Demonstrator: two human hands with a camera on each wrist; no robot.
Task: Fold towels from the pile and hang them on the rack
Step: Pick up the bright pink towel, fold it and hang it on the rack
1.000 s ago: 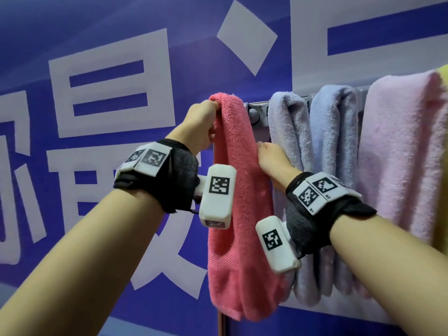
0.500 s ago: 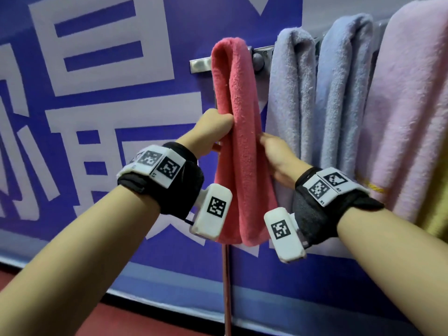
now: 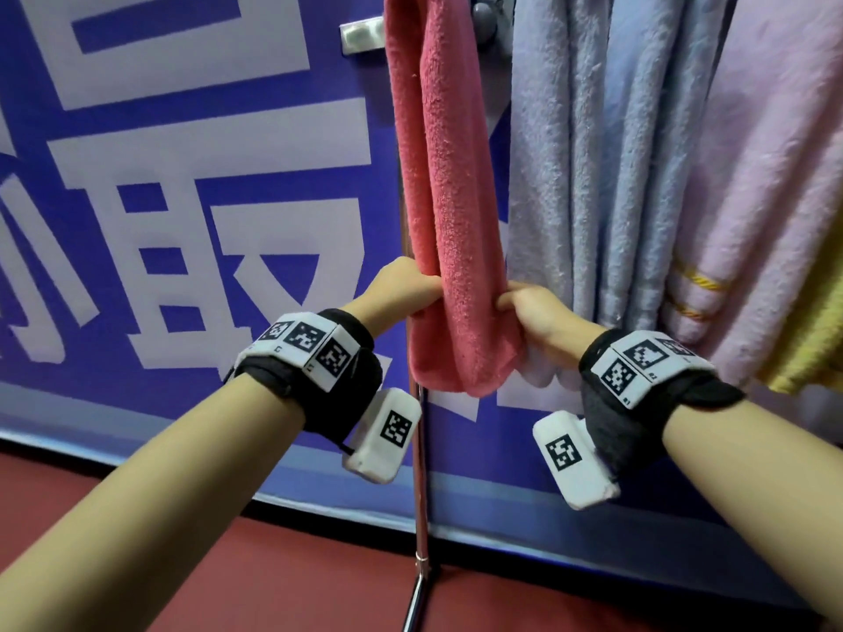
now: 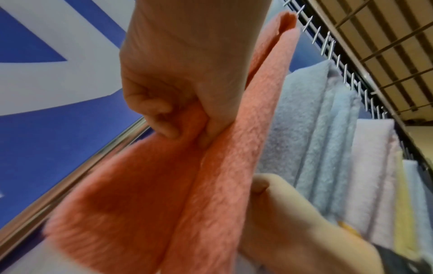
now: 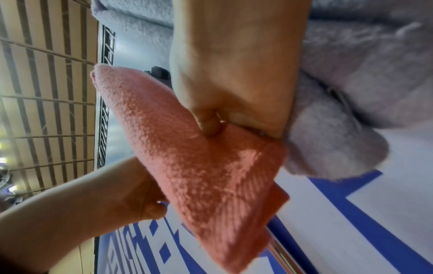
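A folded pink towel point(image 3: 447, 175) hangs over the metal rack bar point(image 3: 362, 34) at the top of the head view, its lower end near my wrists. My left hand point(image 3: 401, 289) grips the towel's left edge low down, fingers curled into the cloth point(image 4: 164, 118). My right hand point(image 3: 524, 307) pinches the right edge at the same height, thumb point(image 5: 208, 124) pressed into the pink towel point(image 5: 199, 157). In the left wrist view the towel point(image 4: 187, 185) runs up past both hands.
Right of the pink towel hang grey-blue towels point(image 3: 593, 152), a pale pink towel point(image 3: 766, 175) and a yellow one point(image 3: 812, 348). The rack's upright metal pole point(image 3: 419, 472) drops to a red floor point(image 3: 273, 586). A blue and white wall banner point(image 3: 182, 175) is behind.
Both hands have slid down the pink towel from its top at the bar to near its lower end. The head view has tilted downward.
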